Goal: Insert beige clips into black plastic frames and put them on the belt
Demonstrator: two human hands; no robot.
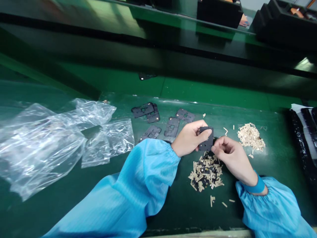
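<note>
My left hand [189, 137] holds a small flat black plastic plate [206, 140] upright above the green table, fingers curled over its top edge. My right hand [231, 155] pinches the plate's right edge with thumb and fingertips. Right below the hands lies a heap of tan and black scraps [206, 172]. Both arms wear light blue sleeves.
Several more black plates [158, 120] lie flat to the left of my hands. A pile of pale tan slivers [250, 136] sits at the right. Crumpled clear plastic bags [56, 138] cover the left side. Black trays [304, 138] stand at the right edge and on the far shelf [219, 13].
</note>
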